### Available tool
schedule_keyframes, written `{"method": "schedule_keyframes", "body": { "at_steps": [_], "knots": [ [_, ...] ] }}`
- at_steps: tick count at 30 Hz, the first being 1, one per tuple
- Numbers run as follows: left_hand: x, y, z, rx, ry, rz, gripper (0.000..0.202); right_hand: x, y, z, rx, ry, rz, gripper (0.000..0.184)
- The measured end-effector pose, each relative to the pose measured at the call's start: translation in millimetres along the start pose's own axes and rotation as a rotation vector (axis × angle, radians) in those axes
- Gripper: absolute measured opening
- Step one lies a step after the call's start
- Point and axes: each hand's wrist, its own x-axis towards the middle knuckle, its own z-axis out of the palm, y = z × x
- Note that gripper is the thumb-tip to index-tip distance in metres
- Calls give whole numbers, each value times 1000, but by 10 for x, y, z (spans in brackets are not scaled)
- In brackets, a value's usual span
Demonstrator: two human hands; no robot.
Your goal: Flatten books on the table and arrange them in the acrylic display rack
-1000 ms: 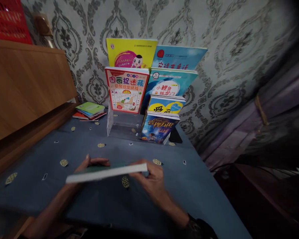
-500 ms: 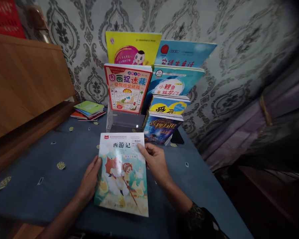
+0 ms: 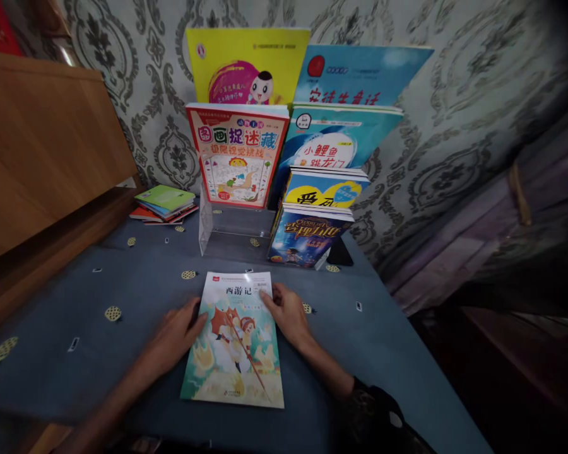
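Observation:
A picture-covered book [image 3: 236, 359] with a figure carrying a long staff lies front cover up, low over the dark table. My left hand [image 3: 177, 328] grips its left edge, the thumb resting on the cover. At the upper right edge, my right hand [image 3: 286, 315] pinches the book, thumb on top and fingers curled beneath. Behind it stands a clear acrylic book rack [image 3: 236, 222]. In the rack are a red-bordered book [image 3: 239, 157], a yellow book [image 3: 246, 57], a blue book [image 3: 364, 72], a teal book [image 3: 334, 139], a yellow-and-blue book [image 3: 324, 189] and a dark blue book [image 3: 305, 238].
A small pile of thin books [image 3: 165, 200] lies at the back left beside a wooden cabinet [image 3: 47, 151]. To the right of the rack rests a black phone-like object [image 3: 339, 253]. Patterned wallpaper rises behind, and a curtain [image 3: 473, 227] hangs at the right.
The book's top edge has dropped, so it lies flatter and farther from the rack. My left thumb has moved onto the cover. The view has shifted slightly.

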Motion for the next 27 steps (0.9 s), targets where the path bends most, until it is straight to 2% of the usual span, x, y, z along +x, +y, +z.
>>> {"method": "schedule_keyframes", "body": {
  "at_steps": [3,8,12,17,27],
  "knots": [
    [38,9,-27,293,61,25,39,-18,3,-40,-106,-38,-2,23],
    [135,-47,116,470,178,182,43,-58,57,-28,-205,4,-61,33],
    [234,-179,236,507,227,240,48,-107,122,46,-285,72,-181,35],
    [340,-244,260,505,256,303,49,-132,144,95,-298,87,-284,32],
    [443,-193,264,468,201,302,49,-111,184,81,-231,55,-323,31]
  ]
}}
